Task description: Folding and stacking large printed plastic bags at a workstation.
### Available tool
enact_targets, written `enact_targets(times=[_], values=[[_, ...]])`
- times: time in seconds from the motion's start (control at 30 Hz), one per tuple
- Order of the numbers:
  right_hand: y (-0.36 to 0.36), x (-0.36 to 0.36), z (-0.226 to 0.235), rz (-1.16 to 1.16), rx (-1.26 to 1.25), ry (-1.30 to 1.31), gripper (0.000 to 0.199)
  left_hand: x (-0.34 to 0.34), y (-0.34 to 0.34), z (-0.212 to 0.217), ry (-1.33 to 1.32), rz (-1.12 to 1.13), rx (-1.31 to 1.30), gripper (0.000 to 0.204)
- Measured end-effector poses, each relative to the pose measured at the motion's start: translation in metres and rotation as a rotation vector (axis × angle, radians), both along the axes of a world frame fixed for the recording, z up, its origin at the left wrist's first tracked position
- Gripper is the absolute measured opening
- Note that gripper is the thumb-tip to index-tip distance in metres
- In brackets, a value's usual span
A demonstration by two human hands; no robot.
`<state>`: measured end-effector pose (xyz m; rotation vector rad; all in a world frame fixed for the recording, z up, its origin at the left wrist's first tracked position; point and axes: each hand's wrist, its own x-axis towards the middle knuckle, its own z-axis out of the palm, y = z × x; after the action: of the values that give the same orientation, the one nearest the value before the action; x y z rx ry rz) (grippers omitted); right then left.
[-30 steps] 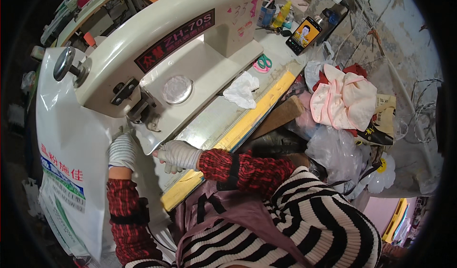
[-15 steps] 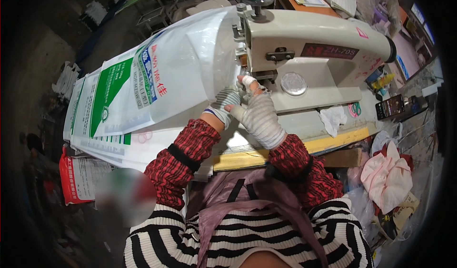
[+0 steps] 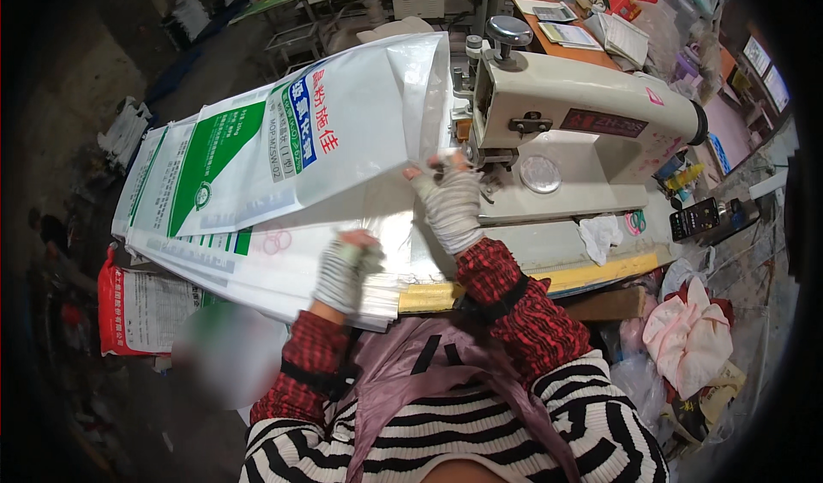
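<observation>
A large white bag (image 3: 369, 97) with green and blue print lies over a stack of similar white bags (image 3: 300, 264). Its right edge runs along the needle end of a cream sewing machine (image 3: 557, 80). My right hand (image 3: 450, 204), wrapped in pale striped cloth with bare fingertips, is at the bag's lower right corner, below the machine's head. Its thumb and fingers close about that corner, partly blurred. Apart from the bag, my left hand (image 3: 345, 269), wrapped likewise, hovers over the stack near its front edge. Motion smears its curled fingers.
A round metal disc (image 3: 540, 174) sits on the machine's bed. White cloth (image 3: 598, 239), green-handled scissors (image 3: 634, 222) and a phone (image 3: 694, 219) lie to the right. Yellow edging (image 3: 591, 264) lines the table front. A red and white sack (image 3: 141, 312) stands at lower left.
My left hand has left the right hand and drawn back toward me and to the left. The right hand stays by the bag's corner. The whole view has shifted slightly.
</observation>
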<state>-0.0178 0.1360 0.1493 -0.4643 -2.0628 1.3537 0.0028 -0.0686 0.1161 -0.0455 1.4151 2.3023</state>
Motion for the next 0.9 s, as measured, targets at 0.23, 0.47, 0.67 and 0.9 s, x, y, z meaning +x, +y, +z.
enact_targets(times=[0.23, 0.47, 0.67, 0.9], values=[[-0.015, -0.01, 0.013, 0.388, 0.065, 0.12, 0.011, -0.107, -0.07, -0.005, -0.221, 0.435, 0.415, 0.028], [-0.015, 0.075, 0.109, 0.478, 0.318, 0.085, 0.013, -0.151, -0.2, 0.007, -0.104, 0.585, -0.15, 0.02], [-0.075, 0.121, 0.074, 0.584, 0.479, 0.335, 0.014, -0.115, -0.258, 0.029, -0.123, 0.752, -0.134, 0.032], [-0.107, 0.134, 0.031, 0.759, 0.756, -0.005, 0.015, 0.047, -0.135, 0.001, -0.302, 0.257, 0.471, 0.045]])
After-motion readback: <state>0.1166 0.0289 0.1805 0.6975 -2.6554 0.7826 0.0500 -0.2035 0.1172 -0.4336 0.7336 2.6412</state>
